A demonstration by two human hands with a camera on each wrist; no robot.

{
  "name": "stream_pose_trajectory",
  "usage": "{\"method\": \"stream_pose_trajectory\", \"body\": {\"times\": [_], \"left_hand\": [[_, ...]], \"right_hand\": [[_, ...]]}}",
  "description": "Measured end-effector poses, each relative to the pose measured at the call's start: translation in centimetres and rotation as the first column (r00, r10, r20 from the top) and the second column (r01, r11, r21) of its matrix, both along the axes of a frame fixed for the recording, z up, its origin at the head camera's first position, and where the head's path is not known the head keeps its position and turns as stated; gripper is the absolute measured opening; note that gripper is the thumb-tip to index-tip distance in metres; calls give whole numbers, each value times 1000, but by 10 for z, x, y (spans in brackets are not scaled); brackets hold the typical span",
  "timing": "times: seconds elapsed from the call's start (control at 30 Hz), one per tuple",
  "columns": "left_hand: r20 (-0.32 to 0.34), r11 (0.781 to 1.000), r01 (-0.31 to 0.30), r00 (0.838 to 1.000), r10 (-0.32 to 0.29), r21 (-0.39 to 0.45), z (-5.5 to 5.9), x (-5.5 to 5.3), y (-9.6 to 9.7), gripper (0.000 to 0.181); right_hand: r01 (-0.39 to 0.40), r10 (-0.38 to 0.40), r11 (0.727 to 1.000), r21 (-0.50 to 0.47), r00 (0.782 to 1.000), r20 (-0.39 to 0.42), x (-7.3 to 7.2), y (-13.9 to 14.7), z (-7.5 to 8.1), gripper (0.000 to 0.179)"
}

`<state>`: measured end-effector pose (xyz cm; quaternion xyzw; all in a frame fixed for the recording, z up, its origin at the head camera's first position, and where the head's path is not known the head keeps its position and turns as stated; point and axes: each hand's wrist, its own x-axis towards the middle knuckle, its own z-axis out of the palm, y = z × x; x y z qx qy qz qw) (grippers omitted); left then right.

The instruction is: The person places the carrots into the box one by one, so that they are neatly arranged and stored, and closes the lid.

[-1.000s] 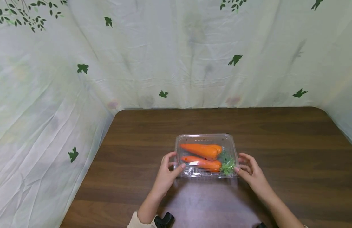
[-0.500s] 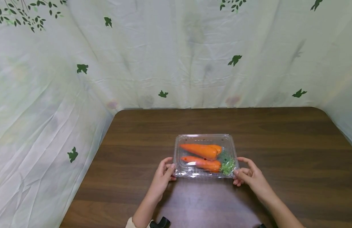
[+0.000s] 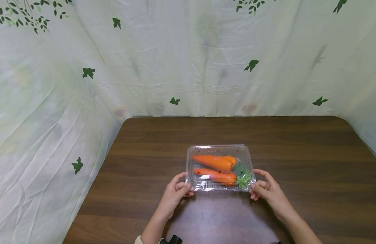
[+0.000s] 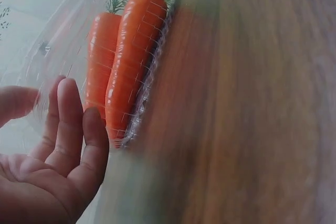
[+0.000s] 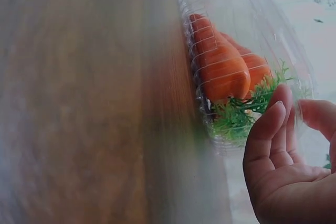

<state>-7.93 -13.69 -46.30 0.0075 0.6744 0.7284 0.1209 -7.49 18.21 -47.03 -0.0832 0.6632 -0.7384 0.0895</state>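
A clear plastic clamshell box [image 3: 220, 189] lies closed on the table, holding orange carrots [image 3: 213, 163] with feathery green tops [image 3: 244, 179] toward its right end. At the front left corner, my left hand [image 3: 172, 196] pinches the rim between thumb and fingers. My right hand [image 3: 272, 196] pinches the front right corner the same way. Through the box wall in the left wrist view, the carrots [image 4: 134, 51] show their pointed ends near my fingers. In the right wrist view the green tops [image 5: 239, 116] sit close beside my right fingertips.
The brown wooden table [image 3: 267, 135] has rounded far corners. Behind it and along the sides hangs a pale curtain [image 3: 188, 61] printed with leaves and green birds. A black wrist device [image 3: 172, 240] shows at the left cuff.
My left hand has slid from the box's left side to its front left corner. My right hand has come down to the front right corner. The box stays in place.
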Motion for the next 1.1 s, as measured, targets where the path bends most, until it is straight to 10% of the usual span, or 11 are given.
{"method": "stream_pose_trajectory", "body": {"times": [1.1], "left_hand": [[29, 1000, -14, 999, 14, -19, 3, 1, 1, 44]], "right_hand": [[40, -40, 999, -5, 997, 65, 1, -3, 0, 45]]}}
